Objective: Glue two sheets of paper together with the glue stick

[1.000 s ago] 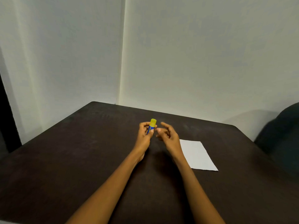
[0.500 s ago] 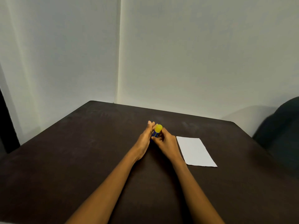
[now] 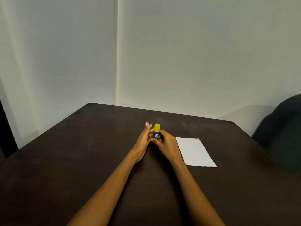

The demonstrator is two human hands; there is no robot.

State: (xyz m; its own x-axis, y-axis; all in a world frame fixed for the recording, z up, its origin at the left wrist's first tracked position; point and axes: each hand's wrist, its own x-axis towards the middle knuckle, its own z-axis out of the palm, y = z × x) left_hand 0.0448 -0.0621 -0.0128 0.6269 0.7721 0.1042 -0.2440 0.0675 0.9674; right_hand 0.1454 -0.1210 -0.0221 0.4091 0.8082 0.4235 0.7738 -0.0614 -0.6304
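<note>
A glue stick (image 3: 156,130) with a blue body and a yellow cap stands upright over the middle of the dark table (image 3: 81,160). My right hand (image 3: 167,145) has its fingers curled around the lower blue part. Just left of the stick is my left hand (image 3: 143,141), fingers stretched out straight and resting against the stick's side. A white sheet of paper (image 3: 194,151) lies flat on the table just right of my right hand. I cannot tell whether a second sheet lies under it.
White walls meet in a corner behind the table's far edge. A dark rounded chair back (image 3: 283,128) stands at the right, past the table's corner. A dark strip (image 3: 6,136) runs down the left edge of the view.
The glue stick was in my left hand's fingers a second ago. My right hand has closed on its body, my left fingers have straightened, and both hands have sunk towards the table.
</note>
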